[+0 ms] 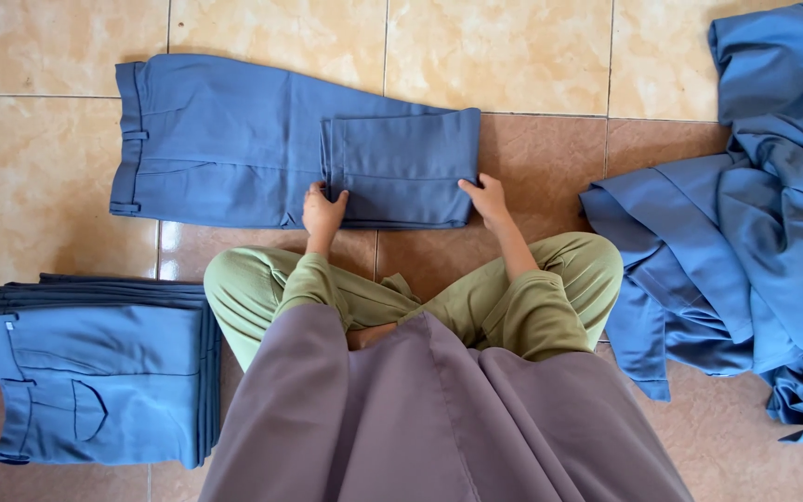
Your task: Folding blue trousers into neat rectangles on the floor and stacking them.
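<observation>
Both hands on the blue trousers [234, 139], lying flat on the floor [513, 56] at 12 o'clock: left hand [322, 212] and right hand [487, 197] pinch the doubled-back leg end's near corners (mid-fold, I'd say). Folded stack [95, 381] at 8 o'clock, loose heap [755, 242] at 3.

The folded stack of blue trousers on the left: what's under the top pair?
Under the top pair, edges of more folded pairs show; their count and the floor beneath the stack are hidden.
</observation>
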